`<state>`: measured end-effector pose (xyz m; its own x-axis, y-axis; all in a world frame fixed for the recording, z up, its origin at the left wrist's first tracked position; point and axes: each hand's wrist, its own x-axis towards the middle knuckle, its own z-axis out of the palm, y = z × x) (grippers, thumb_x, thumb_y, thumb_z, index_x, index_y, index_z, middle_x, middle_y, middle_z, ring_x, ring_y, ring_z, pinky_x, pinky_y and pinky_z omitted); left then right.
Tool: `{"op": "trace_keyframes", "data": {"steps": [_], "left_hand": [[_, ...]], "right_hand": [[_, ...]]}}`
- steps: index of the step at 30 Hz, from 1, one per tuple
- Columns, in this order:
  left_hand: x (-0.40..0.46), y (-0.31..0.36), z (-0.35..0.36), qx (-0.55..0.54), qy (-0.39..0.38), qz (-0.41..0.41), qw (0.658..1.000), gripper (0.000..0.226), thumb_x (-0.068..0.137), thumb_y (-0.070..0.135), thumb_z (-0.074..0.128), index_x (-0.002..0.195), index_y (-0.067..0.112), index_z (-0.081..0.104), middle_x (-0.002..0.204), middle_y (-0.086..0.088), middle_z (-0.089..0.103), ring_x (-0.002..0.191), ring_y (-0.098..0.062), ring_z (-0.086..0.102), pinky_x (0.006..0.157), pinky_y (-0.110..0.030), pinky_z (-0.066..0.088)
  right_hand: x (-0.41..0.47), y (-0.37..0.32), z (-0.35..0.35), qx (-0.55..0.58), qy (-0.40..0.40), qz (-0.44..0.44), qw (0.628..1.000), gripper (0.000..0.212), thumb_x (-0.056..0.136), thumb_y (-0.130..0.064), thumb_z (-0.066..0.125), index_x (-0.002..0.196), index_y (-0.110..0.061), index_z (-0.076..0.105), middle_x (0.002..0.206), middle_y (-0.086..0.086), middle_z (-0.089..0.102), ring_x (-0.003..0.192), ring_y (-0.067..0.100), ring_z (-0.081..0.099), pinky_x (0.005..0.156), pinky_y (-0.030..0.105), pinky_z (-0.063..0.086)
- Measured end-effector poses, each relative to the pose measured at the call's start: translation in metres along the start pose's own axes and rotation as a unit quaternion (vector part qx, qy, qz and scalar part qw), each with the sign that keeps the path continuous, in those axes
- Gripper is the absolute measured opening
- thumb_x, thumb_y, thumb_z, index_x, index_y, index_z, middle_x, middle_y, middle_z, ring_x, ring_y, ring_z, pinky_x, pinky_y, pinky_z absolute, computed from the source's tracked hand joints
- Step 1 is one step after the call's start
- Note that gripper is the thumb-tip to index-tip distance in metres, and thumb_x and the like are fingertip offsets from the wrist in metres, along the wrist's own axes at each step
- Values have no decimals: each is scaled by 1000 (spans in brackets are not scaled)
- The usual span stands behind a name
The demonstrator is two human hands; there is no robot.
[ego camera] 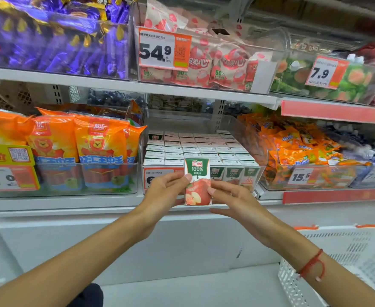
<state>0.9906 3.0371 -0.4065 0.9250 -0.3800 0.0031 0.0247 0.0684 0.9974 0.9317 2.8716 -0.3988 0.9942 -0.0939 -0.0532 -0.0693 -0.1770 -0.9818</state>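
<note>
The left hand [164, 192] and right hand [234, 197] each pinched a side edge of the upright carton [197, 185], held just in front of the tray [252, 147].

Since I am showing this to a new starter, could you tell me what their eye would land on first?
The eye goes first to the apple juice carton, held upright between the left hand and the right hand in front of the rows of cartons. Next come the big 54.9 price tag on the upper shelf and the orange snack packs at left.
</note>
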Motion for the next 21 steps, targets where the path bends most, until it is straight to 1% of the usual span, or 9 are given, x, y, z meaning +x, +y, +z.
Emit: {"op": "trace_keyframes", "data": {"steps": [2, 4, 9, 11, 13, 16, 17, 19, 21], "left_hand": [[0, -1, -3, 0, -8, 1, 1000, 14, 96, 28, 57, 106, 23, 66, 91, 10, 76, 81, 1, 71, 57, -9, 50], [0, -3, -6, 11, -20, 0, 1000, 14, 97, 30, 55, 105, 26, 66, 92, 11, 76, 84, 0, 71, 58, -9, 50], [-1, -8, -11, 36, -33, -9, 999, 17, 98, 31, 53, 107, 30, 67, 96, 13, 75, 89, 2, 70, 62, -9, 52], [0, -10, -13, 62, -6, 7, 998, 16, 96, 30, 57, 106, 29, 70, 88, 20, 74, 85, 8, 68, 61, -8, 51], [1, -12, -15, 72, 7, 17, 997, 15, 92, 32, 63, 102, 29, 73, 84, 21, 74, 84, 7, 68, 61, -8, 52], [-1, -10, -13, 68, -30, 8, 997, 12, 86, 44, 66, 90, 37, 74, 89, 16, 76, 85, 2, 70, 63, -10, 53], [-1, -10, -12, 71, -39, 7, 997, 13, 85, 45, 67, 92, 36, 73, 90, 15, 76, 84, 2, 70, 61, -10, 52], [-1, -10, -12, 81, -45, 13, 996, 20, 85, 44, 68, 100, 33, 71, 90, 15, 76, 84, 2, 71, 62, -9, 52], [-1, -8, -14, 91, -53, 14, 994, 20, 88, 45, 63, 103, 33, 69, 92, 15, 76, 87, 1, 70, 67, -12, 54]], "right_hand": [[-1, 1, 0, -2, -18, -1, 1000, 18, 92, -24, 65, 108, -31, 65, 114, -2, 70, 102, 11, 68, 90, 28, 56], [-2, 3, 0, -11, -19, -10, 1000, 21, 86, -21, 72, 103, -33, 67, 111, -3, 70, 96, 8, 70, 87, 26, 57], [0, 6, 2, -41, 56, -32, 997, 27, 71, -28, 82, 94, -34, 70, 92, -9, 73, 82, 9, 71, 83, 29, 56], [0, 7, 4, -88, 85, -48, 991, 31, 68, -32, 85, 95, -36, 70, 88, -11, 72, 78, 7, 69, 76, 26, 55], [-1, 9, 9, -142, 113, -68, 981, 37, 64, -35, 85, 97, -35, 68, 87, -11, 70, 71, 5, 68, 72, 27, 58], [-5, 13, 18, -220, 130, -117, 960, 51, 55, -50, 81, 100, -35, 63, 83, -16, 64, 65, 1, 64, 64, 25, 57], [-6, 15, 20, -235, 125, -129, 955, 53, 55, -53, 82, 101, -36, 62, 82, -18, 63, 66, 2, 62, 63, 24, 55], [-5, 18, 21, -245, 109, -141, 953, 50, 61, -48, 85, 102, -33, 61, 85, -18, 63, 69, 3, 62, 64, 22, 54], [-2, 15, 18, -189, 86, -134, 969, 29, 77, -35, 79, 100, -26, 65, 89, -12, 67, 70, 5, 64, 68, 23, 56]]}}
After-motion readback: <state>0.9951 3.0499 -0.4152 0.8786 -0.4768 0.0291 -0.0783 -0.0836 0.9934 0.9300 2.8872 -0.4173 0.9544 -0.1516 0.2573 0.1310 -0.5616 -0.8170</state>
